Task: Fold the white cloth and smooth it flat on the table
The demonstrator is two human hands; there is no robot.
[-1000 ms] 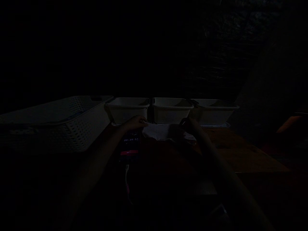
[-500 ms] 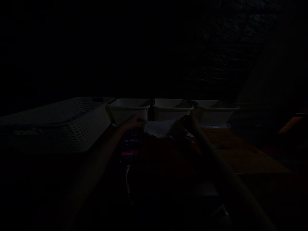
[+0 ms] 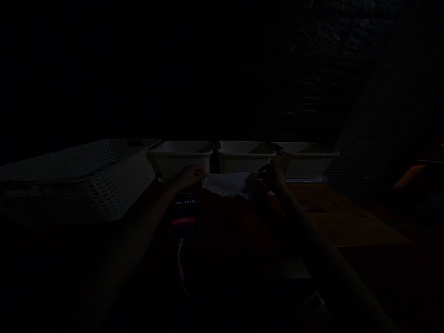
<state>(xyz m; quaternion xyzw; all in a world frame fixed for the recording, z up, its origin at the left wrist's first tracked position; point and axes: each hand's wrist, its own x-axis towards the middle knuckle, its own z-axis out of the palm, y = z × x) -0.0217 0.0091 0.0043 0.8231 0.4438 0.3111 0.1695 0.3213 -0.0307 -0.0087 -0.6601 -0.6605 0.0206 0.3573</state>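
I am pinching the left end of a pale cloth [image 3: 227, 183] with my left hand [image 3: 189, 177] and the right end with my right hand [image 3: 274, 178], both closed on it, and it is lying stretched between them on the table [image 3: 347, 222] just in front of three white tubs [image 3: 244, 157]. I am judging this a folding step in the dim light; the next move is calling for both edges travelling evenly, clear of the phone [image 3: 185, 210] beside my left wrist

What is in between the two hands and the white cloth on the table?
Nothing visible. The left hand is at the left end of the white cloth and the right hand at its right end, both right against it. The picture is too dark to show the fingers' grip. The three white bins stand just behind.
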